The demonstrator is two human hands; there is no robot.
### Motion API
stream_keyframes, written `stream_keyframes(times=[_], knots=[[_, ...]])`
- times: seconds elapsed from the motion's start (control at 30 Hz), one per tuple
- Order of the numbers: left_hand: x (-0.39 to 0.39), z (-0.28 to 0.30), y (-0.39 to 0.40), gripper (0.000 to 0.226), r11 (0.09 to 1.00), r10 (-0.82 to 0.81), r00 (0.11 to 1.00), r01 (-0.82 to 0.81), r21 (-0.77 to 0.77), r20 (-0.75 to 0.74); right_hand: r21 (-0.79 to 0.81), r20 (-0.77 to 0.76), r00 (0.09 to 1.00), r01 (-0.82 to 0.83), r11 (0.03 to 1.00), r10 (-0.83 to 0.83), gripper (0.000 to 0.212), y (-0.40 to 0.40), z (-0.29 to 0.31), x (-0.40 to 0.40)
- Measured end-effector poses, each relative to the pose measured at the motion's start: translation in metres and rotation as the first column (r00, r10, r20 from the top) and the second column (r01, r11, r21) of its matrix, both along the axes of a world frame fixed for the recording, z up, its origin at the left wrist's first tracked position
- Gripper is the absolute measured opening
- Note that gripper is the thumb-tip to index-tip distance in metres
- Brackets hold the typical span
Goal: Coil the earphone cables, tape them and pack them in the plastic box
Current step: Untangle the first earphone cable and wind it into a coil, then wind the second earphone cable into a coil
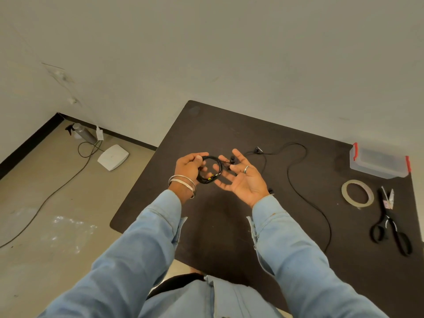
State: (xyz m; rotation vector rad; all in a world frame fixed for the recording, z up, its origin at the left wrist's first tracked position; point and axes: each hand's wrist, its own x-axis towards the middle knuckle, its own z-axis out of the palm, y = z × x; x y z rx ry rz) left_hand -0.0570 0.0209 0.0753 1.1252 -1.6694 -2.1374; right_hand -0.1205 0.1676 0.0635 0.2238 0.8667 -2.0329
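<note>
Coiled earphone cable (210, 169) is a small black loop held up over the dark table (206, 226), between both hands. Left hand (189, 167) pinches the loop at its top-left edge, thumb and fingers curled round the strands. Right hand (243, 177) is palm-up, fingers spread and relaxed, just beside the loop's right edge; the earbuds (231, 161) seem to lie against its fingers, contact hard to confirm. A yellow mark shows on the loop's lower side, maybe tape, too small to tell.

Handling guess: very light, thin, soft and springy, so the loop probably wants to unwind if let go. Best hold is a pinch across all strands at one point, as the left hand does now. Earbuds dangle free and could snag.

A second earphone cable (305, 191) lies uncoiled on the table to the right, well apart from the hands. Farther right sit the tape roll (345, 193), scissors (390, 228) and the plastic box (378, 162) with red clips, lid on.
</note>
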Motion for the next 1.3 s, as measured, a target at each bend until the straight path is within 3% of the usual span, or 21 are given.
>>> stream_keyframes(times=[0.13,0.27,0.37,0.5,0.57,0.67,0.73,0.93,0.97,1.03,1.1,1.17,1.23,1.3], knots=[[0.007,-0.021,-0.001,0.021,0.994,0.069,0.979,-0.083,0.068,0.191,0.276,-0.077,0.991,-0.084,0.958,0.109,0.038,-0.001,-0.014,0.003],[0.026,-0.069,-0.001,0.019,0.997,-0.006,0.934,-0.024,0.078,0.358,0.492,-0.103,0.98,-0.099,0.865,0.171,0.04,-0.002,-0.046,0.015],[0.04,-0.099,-0.006,0.01,0.985,-0.093,0.879,0.15,-0.086,0.468,0.583,-0.162,0.968,-0.063,0.81,0.192,0.043,-0.007,-0.069,0.026],[0.046,-0.112,-0.015,0.029,0.92,-0.145,0.864,0.297,-0.255,0.483,0.704,-0.243,0.936,-0.012,0.71,0.256,0.043,-0.017,-0.098,0.037],[0.045,-0.113,-0.023,0.032,0.884,-0.18,0.854,0.358,-0.3,0.488,0.78,-0.314,0.89,0.042,0.624,0.332,0.045,-0.018,-0.104,0.039],[0.043,-0.114,-0.032,0.036,0.867,-0.24,0.843,0.41,-0.285,0.481,0.868,-0.425,0.743,0.171,0.466,0.518,0.048,-0.02,-0.105,0.039],[0.042,-0.115,-0.034,0.038,0.856,-0.269,0.837,0.435,-0.281,0.477,0.885,-0.445,0.7,0.249,0.392,0.559,0.047,-0.02,-0.107,0.039],[0.034,-0.122,-0.04,0.023,0.87,-0.225,0.839,0.402,-0.285,0.496,0.894,-0.43,0.775,0.295,0.337,0.463,0.031,-0.002,-0.102,0.026],[0.03,-0.121,-0.041,0.02,0.882,-0.197,0.85,0.372,-0.291,0.489,0.883,-0.461,0.79,0.362,0.3,0.403,0.028,0.005,-0.1,0.022],[0.02,-0.115,-0.042,0.018,0.898,-0.168,0.872,0.328,-0.294,0.459,0.853,-0.517,0.785,0.505,0.131,0.341,0.024,0.025,-0.099,0.01],[0.008,-0.107,-0.04,0.017,0.907,-0.174,0.891,0.312,-0.284,0.42,0.847,-0.444,0.761,0.529,-0.056,0.472,0.027,0.048,-0.099,0.001],[-0.005,-0.098,-0.033,0.015,0.917,-0.2,0.904,0.308,-0.253,0.377,0.861,-0.28,0.7,0.486,-0.151,0.658,0.033,0.067,-0.099,-0.005],[-0.017,-0.091,-0.023,0.017,0.931,-0.216,0.914,0.299,-0.21,0.344,0.849,-0.191,0.59,0.501,-0.17,0.784,0.033,0.08,-0.102,-0.006],[-0.025,-0.087,-0.014,0.019,0.948,-0.194,0.927,0.261,-0.182,0.322,0.815,-0.2,0.499,0.562,-0.14,0.843,0.024,0.086,-0.105,-0.005]])
